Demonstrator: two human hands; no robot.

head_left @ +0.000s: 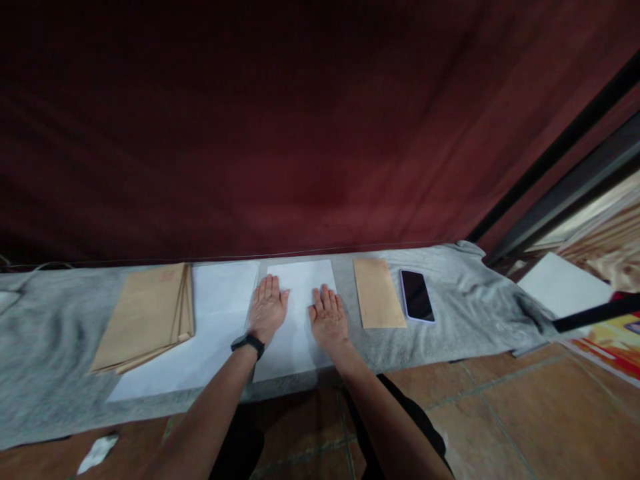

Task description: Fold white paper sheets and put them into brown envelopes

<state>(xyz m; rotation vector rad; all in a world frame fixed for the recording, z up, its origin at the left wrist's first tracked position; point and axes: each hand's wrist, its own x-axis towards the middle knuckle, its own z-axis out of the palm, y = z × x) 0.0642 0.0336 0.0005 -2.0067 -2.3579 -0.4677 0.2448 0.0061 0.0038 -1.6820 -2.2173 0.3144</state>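
A white sheet of paper (299, 333) lies flat on the grey cloth in front of me. My left hand (268, 305) rests palm down on its left edge, fingers stretched out, with a dark band on the wrist. Palm down on the right side of the same sheet is my right hand (329, 316), its fingers extended too. To the left lies more white paper (215, 327), partly under a stack of brown envelopes (143, 310). A single brown envelope (379, 293) sits to the right of my right hand.
A phone (417, 296) with a dark screen lies right of the single envelope. The grey cloth (470, 300) covers a long narrow surface against a dark red curtain (300, 133). A white scrap (99, 453) lies on the tiled floor (480, 413); a black bar (595, 313) juts in at right.
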